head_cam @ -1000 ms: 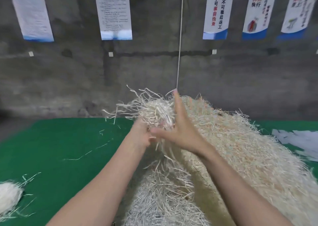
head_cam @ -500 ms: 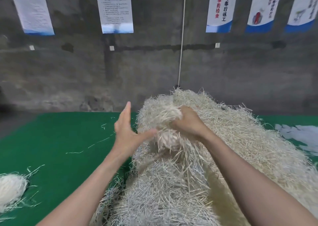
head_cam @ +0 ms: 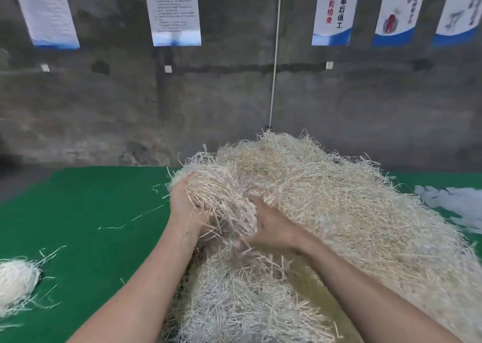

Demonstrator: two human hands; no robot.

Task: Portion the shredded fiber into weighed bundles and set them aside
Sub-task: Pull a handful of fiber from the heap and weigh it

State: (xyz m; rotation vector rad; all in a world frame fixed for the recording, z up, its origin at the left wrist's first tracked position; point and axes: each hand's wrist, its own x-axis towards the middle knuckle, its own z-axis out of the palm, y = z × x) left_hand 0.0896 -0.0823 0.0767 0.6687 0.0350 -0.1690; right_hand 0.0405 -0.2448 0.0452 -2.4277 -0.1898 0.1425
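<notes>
A big heap of pale shredded fiber (head_cam: 339,212) covers the right half of the green table (head_cam: 78,212). At the heap's left edge, both hands are in a clump of fiber (head_cam: 221,196). My left hand (head_cam: 182,207) cups the clump from the left, its fingers curled into the strands. My right hand (head_cam: 271,228) grips the same clump from the right and below, with its fingertips buried in fiber. A small rounded fiber bundle (head_cam: 15,282) lies at the table's left edge.
Loose strands (head_cam: 130,218) are scattered over the green surface between the heap and the bundle. White paper scraps (head_cam: 456,201) lie at the far right. A grey concrete wall with posters and a thin white cord (head_cam: 275,55) stands right behind the table.
My left hand, open and apart from the heap half a second ago, has closed onto the clump. My right hand has dropped lower and now holds it from underneath.
</notes>
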